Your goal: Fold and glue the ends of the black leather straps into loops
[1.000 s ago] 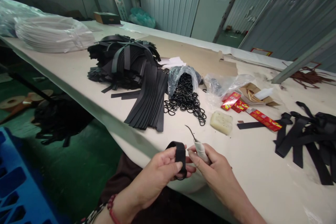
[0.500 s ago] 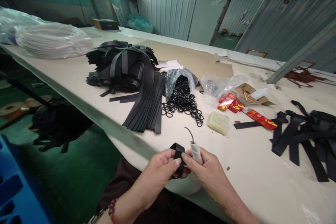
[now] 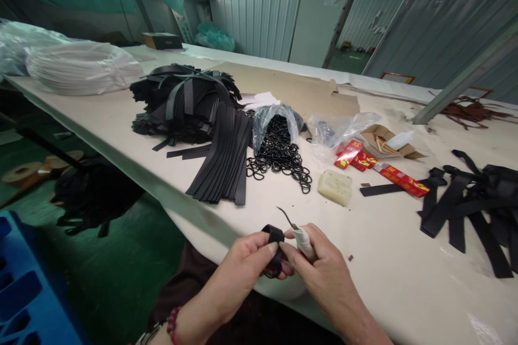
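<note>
Left hand (image 3: 246, 261) has its thumb and fingers pinched on the folded black strap loop (image 3: 274, 242), touching the right hand (image 3: 319, 269), fingers wrapped round the hooked awl (image 3: 297, 232) (tip pointing up and away), strap pile (image 3: 210, 135) well beyond.

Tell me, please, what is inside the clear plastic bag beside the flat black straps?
Black rings fill the clear plastic bag and spill onto the table; anything beneath them is covered.
</note>
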`<state>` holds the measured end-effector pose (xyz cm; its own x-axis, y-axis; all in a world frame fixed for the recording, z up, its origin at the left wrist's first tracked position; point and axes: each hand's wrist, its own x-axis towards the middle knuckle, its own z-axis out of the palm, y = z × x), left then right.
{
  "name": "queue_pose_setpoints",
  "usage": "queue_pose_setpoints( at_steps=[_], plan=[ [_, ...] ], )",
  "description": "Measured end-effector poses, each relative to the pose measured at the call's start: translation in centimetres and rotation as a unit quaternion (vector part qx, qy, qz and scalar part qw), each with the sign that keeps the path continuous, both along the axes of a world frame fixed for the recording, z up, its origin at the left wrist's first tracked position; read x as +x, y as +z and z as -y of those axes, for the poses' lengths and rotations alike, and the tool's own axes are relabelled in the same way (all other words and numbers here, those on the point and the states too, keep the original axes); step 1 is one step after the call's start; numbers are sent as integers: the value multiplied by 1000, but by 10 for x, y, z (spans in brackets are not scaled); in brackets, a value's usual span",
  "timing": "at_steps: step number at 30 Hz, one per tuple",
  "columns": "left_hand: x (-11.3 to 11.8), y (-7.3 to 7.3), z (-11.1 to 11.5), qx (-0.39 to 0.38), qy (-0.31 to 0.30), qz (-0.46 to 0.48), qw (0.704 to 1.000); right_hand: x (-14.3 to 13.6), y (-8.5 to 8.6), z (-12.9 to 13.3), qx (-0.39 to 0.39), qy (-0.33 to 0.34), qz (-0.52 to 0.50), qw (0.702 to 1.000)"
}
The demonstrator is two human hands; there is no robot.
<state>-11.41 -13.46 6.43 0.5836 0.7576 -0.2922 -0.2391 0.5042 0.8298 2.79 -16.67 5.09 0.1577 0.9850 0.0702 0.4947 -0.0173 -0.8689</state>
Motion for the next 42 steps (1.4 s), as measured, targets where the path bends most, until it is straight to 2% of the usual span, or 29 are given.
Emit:
queue_pose_setpoints(
  at_steps=[5, 9, 11, 13, 16, 21, 24, 28, 35, 36, 38, 40, 41, 42],
  plan=[
    [2, -3, 1, 14, -18, 11, 1000, 4, -3, 3, 6, 12, -20, 1000],
    [3, -6, 1, 39, -16, -14, 999, 9, -5, 9, 134, 43, 60, 988],
    [4, -7, 2, 53, -15, -28, 998, 14, -6, 13, 222, 69, 134, 963],
    [5, -7, 3, 79, -13, -48, 996, 19, -6, 16, 298, 96, 211, 926],
    [7, -5, 3, 124, -7, -85, 989, 26, -5, 20, 370, 118, 301, 871],
    [9, -3, 3, 163, -27, -107, 980, 28, -2, 17, 469, 98, 349, 806],
    [9, -5, 3, 165, -27, -99, 981, 29, -2, 14, 505, 93, 348, 784],
    [13, -9, 3, 137, -18, -65, 988, 30, -4, 13, 509, 92, 360, 776],
    [15, -8, 3, 120, 15, -64, 991, 27, -5, 12, 480, 91, 352, 799],
    [14, -8, 3, 122, 17, -67, 990, 25, -4, 11, 467, 88, 332, 815],
    [15, -6, 3, 133, 21, -78, 988, 21, -3, 11, 409, 51, 254, 875],
    [16, -4, 1, 139, 20, -85, 986, 16, -1, 10, 283, -8, 135, 950],
    [17, -2, 1, 134, 16, -83, 987, 14, -1, 10, 198, -28, 68, 977],
    [18, 0, 0, 125, 9, -77, 989, 12, 0, 9, 113, -40, -1, 993]
  ],
)
